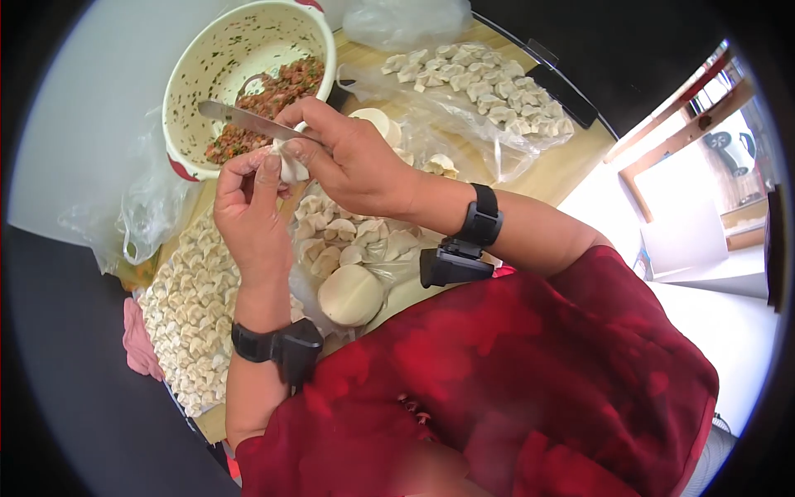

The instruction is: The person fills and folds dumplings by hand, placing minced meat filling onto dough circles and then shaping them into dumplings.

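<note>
Between my two hands, near the front rim of the white bowl, is a white dumpling [291, 167], pinched at its folded edge. My left hand [252, 195] holds it from the left with thumb and fingers. My right hand [348, 157] touches its right side with the thumb and also grips a flat metal spatula [240, 118], whose blade points left over the bowl [189, 62]. Reddish meat filling [286, 91] with green bits lies in the bowl. Below my right hand, round dough wrappers [378, 124] are partly hidden.
Many dumplings [195, 306] cover the left of the table, others [331, 232] lie in the middle, and more [489, 83] sit on plastic at the back right. A stack of round wrappers [351, 296] is near my body. Plastic bags [153, 203] lie left of the bowl.
</note>
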`<act>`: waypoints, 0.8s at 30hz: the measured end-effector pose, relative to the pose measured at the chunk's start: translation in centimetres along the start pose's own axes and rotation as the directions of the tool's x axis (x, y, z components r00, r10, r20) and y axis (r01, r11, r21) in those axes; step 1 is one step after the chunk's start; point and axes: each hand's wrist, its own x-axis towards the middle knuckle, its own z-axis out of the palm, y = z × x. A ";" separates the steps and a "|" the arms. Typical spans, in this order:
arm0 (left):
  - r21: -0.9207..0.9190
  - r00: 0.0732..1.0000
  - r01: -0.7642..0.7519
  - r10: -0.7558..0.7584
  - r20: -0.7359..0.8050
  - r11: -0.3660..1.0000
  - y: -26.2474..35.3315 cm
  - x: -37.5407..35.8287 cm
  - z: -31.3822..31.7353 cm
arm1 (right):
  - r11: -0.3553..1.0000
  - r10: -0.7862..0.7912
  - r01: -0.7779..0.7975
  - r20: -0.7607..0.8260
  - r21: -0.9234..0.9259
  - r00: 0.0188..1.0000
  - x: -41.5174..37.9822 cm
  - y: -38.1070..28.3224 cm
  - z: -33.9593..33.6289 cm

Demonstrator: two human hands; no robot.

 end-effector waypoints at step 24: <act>0.420 0.787 -0.015 -0.249 0.565 0.907 -1.7 -2.5 4.2 | 0.867 0.407 -0.352 0.091 -0.354 0.909 1.8 5.9 -17.0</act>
